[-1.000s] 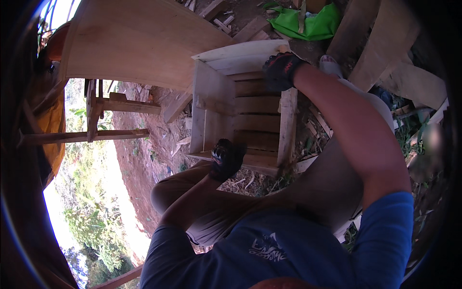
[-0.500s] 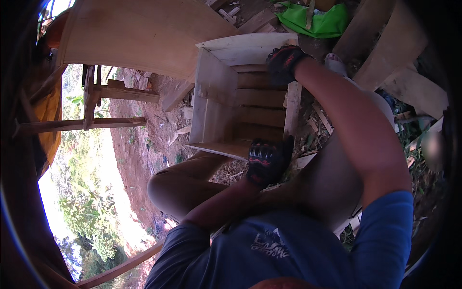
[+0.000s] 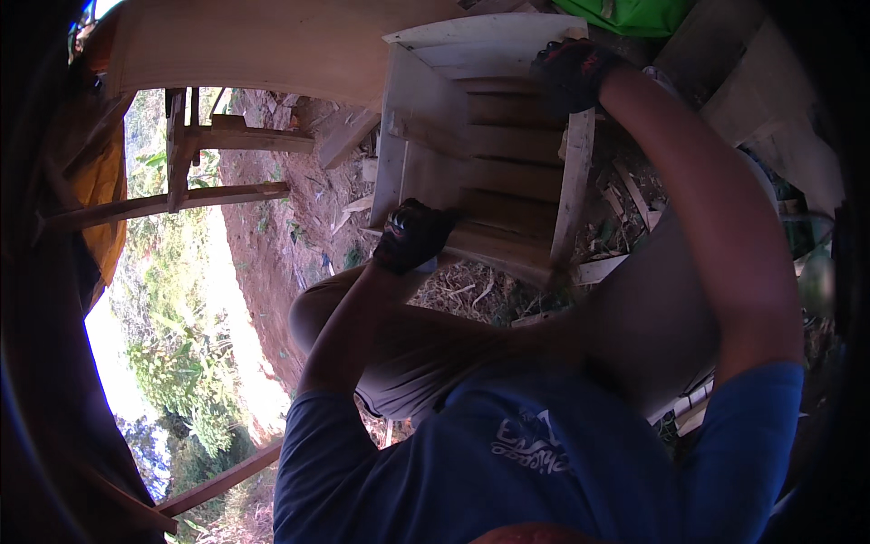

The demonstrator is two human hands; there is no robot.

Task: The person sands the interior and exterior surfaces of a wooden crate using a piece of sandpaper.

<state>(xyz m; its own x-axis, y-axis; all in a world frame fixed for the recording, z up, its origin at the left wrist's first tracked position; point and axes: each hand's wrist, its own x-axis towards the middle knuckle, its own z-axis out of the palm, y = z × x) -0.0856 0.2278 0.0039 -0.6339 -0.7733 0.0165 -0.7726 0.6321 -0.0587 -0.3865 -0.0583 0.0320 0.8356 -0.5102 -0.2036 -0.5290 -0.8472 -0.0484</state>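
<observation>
A pale wooden crate (image 3: 428, 95) with gapped slats across its bottom stands in front of my legs, its open side facing me. My left hand (image 3: 412, 238), in a black glove with red marks, is closed over the crate's near edge close to the left corner. At the far right corner, my right hand (image 3: 573, 74) in a matching glove grips the top of the right side. The fingertips of both hands are partly hidden behind the boards.
A wide wooden panel (image 3: 272, 50) lies beyond the crate at the far left. Sawn timbers (image 3: 240, 192) stick out on the left above reddish ground. Planks (image 3: 770, 100) and wood scraps lie at the right, with a green bag (image 3: 634, 14) at the far edge.
My left hand has moved left along the near edge, from around its middle toward the left corner. My right hand keeps its place on the crate. The whole view has shifted somewhat.
</observation>
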